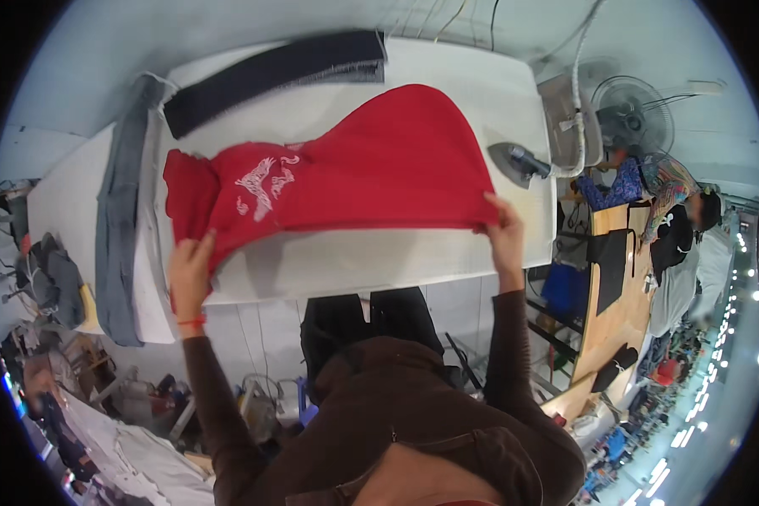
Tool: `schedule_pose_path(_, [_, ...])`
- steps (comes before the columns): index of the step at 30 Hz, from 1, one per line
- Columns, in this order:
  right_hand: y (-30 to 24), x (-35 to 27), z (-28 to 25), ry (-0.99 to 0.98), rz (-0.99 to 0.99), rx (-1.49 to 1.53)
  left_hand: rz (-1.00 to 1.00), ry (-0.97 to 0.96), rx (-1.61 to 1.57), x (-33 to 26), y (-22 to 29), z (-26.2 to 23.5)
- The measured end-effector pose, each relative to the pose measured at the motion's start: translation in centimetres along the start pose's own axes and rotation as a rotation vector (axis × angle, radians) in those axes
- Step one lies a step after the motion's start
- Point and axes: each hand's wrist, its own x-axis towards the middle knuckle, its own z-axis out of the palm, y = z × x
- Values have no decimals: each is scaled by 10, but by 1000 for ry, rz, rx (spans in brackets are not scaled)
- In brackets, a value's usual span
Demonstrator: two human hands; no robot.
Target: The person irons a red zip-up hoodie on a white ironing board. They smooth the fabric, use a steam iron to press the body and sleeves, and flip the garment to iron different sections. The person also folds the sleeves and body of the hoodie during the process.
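A red garment [379,169] with a white animal print near its left part lies spread over the white padded ironing table [354,261]. At its near left edge, my left hand [191,270] grips bunched red cloth between the fingers. On the other side, my right hand [505,240] pinches the garment's near right corner. Between my hands the near edge of the cloth runs almost straight. An iron [519,162] with a hose rests on the table just right of the garment, touched by neither hand.
A dark folded cloth [278,76] lies along the table's far edge. A long grey cloth [126,211] hangs at the left end. At the right are a grey bin [569,118], a fan [632,114] and a wooden table [611,295] with dark pieces, a person behind it.
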Motion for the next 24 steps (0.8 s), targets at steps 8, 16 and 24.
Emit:
schedule_pose_path(8, [188, -78, -51, 57, 391, -164, -465, -278, -225, -93, 73, 118])
schedule_pose_path(16, [155, 156, 59, 321, -295, -699, -33, 86, -322, 158, 86, 251])
schedule_pose_path(24, [151, 233, 72, 299, -310, -861, -227, -269, -195, 215, 91, 295])
